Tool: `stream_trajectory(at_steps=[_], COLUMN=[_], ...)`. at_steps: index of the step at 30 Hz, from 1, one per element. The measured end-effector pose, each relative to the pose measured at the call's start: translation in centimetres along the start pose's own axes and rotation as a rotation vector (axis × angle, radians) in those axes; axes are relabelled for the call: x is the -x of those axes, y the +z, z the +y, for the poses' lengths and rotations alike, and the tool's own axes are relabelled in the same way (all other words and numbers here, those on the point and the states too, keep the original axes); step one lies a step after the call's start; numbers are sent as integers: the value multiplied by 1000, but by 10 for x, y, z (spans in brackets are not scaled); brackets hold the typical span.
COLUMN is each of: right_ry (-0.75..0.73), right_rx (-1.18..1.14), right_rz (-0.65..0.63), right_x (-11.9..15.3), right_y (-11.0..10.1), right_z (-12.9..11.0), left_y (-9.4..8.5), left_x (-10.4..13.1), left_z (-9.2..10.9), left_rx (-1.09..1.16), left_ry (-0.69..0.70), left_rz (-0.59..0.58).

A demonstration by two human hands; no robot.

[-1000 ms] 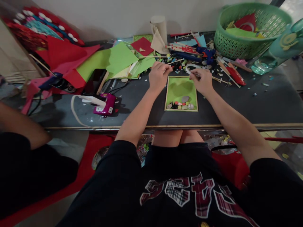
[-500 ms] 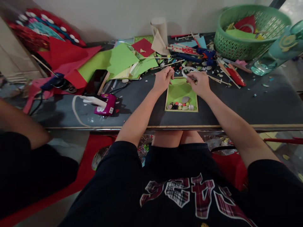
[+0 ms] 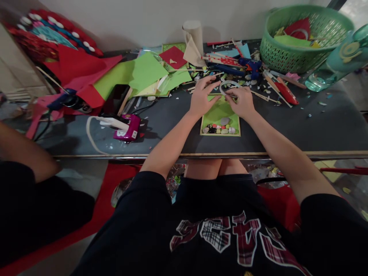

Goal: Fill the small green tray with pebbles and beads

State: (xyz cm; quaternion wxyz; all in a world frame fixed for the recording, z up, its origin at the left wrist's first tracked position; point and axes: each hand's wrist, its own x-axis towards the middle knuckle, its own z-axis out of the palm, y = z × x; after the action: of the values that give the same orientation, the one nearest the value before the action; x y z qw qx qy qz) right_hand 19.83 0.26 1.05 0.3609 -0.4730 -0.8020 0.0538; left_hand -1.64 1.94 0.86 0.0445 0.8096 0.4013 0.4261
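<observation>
A roll of clear or whitish tape [image 3: 225,85] is pinched in my right hand [image 3: 243,101], its ring standing out past the fingertips. My left hand [image 3: 202,97] is open, fingers spread and thumb stretched toward the roll; whether a strip of tape runs between the hands is too small to tell. Below both hands lies a green panel [image 3: 215,109] with a thin pale frame. Along its near edge sits a row of coloured pebbles [image 3: 220,129], with a larger grey stone [image 3: 225,121] just above them.
A purple power adapter [image 3: 126,128] with a white plug and cable lies left, near a black phone [image 3: 117,97]. Green paper sheets [image 3: 148,71], a cup [image 3: 193,34], a blue glue gun [image 3: 251,66], a green basket [image 3: 290,53] and a bottle [image 3: 330,63] stand behind. Another person's arm [image 3: 25,149] is at left.
My left hand has opened from curled fingers to spread ones and shifted slightly right, toward the tape roll. My right hand keeps its hold on the roll almost in place.
</observation>
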Motion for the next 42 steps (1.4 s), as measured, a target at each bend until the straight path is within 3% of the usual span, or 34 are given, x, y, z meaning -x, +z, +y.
stream_trajectory(at_steps=[8, 21, 26, 31, 42], right_ry=[11, 49, 89, 92, 159], right_rx=[47, 19, -192, -527, -587], right_rz=[5, 9, 8, 86, 254], right_x=[0, 0, -1, -5, -2], right_y=[-1, -2, -5, -6, 4], right_z=[-4, -9, -9, -13, -25], left_y=[5, 8, 13, 13, 21], left_x=[2, 4, 5, 3, 3], left_z=[28, 30, 29, 27, 17], left_rx=[-48, -129, -88, -57, -46], left_ry=[68, 137, 220, 201, 192], left_rz=[-14, -163, -180, -176, -88])
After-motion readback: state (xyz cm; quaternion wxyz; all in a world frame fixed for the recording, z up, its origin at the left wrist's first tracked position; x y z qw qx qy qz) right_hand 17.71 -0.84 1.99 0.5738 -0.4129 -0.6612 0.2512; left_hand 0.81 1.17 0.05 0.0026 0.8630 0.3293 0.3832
